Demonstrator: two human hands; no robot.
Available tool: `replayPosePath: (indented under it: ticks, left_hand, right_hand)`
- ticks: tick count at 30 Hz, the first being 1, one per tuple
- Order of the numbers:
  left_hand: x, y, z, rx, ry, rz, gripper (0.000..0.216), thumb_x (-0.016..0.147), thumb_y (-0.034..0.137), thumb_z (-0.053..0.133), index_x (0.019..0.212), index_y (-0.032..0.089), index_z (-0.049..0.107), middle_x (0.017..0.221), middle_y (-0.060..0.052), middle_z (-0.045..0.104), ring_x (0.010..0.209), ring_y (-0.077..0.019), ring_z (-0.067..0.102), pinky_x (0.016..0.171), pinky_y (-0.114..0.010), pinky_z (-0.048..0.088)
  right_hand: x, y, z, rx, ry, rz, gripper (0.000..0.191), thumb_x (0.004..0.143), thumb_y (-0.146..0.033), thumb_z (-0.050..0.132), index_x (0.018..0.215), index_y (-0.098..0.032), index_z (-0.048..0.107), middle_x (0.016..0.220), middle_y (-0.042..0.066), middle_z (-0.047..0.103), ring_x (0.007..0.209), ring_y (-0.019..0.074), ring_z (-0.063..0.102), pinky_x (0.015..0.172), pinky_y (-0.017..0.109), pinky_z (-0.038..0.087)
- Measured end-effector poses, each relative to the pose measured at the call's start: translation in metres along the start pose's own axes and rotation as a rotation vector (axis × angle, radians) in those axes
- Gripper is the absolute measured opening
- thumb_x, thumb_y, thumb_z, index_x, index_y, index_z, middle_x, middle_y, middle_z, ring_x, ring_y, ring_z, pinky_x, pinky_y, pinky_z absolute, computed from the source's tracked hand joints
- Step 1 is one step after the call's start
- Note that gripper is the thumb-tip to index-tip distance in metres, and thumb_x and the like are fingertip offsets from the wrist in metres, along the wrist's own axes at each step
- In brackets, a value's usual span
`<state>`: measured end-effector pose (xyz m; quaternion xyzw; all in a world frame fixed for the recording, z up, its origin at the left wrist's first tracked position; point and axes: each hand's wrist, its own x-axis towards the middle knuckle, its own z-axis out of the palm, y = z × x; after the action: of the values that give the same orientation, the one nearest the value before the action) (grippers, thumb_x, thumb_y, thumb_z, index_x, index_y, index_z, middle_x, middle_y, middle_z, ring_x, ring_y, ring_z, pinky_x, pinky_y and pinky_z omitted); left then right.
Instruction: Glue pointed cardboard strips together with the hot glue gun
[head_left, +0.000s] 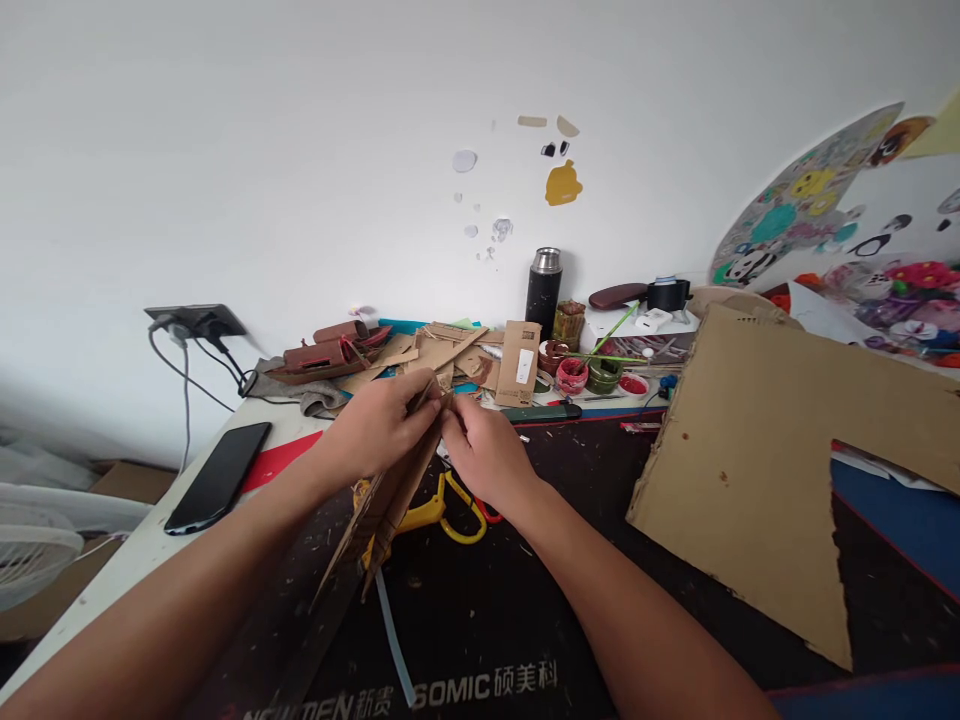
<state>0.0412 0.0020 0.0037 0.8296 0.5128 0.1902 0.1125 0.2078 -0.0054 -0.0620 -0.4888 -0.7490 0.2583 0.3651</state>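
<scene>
Both hands meet at the far end of a folded strip of cardboard, raised on edge above the black desk mat. My left hand is closed on the strip, its thumb and fingers pinching the top. From the other side, my right hand pinches the same end, close to the left thumb. The strip's two flaps spread apart toward me. Beneath it lie a yellow glue gun with a pale blue glue stick and scissors with yellow handles, both partly covered.
A big cut cardboard sheet lies at right. On the left is a black phone. Behind the hands are cardboard scraps, a brown model boat, paint jars and a black thermos. A fan stands at far left.
</scene>
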Motion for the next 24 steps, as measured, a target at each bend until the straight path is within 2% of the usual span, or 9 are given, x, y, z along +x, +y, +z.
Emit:
replayPosePath:
  ticks: [10,24]
  left_hand:
    - [0.003,-0.004,0.002,-0.081,-0.002,0.001,0.017,0.096,0.031,0.049,0.084,0.023,0.058,0.076,-0.001,0.064,0.074,-0.0208,0.059,0.07,-0.033,0.041]
    - [0.004,-0.011,0.014,-0.158,0.021,-0.052,0.015,0.095,0.033,0.052,0.086,0.022,0.059,0.073,0.001,0.059,0.07,-0.0196,0.053,0.066,-0.032,0.036]
  right_hand:
    - [0.002,0.002,0.001,-0.014,0.0,0.022,0.019,0.105,-0.024,0.046,0.087,-0.023,0.053,0.074,0.003,0.063,0.072,0.0225,0.06,0.063,0.031,0.027]
    - [0.003,0.01,0.003,0.171,-0.014,0.043,0.025,0.105,-0.03,0.044,0.08,-0.026,0.04,0.063,-0.003,0.05,0.06,0.0195,0.051,0.059,0.031,0.025]
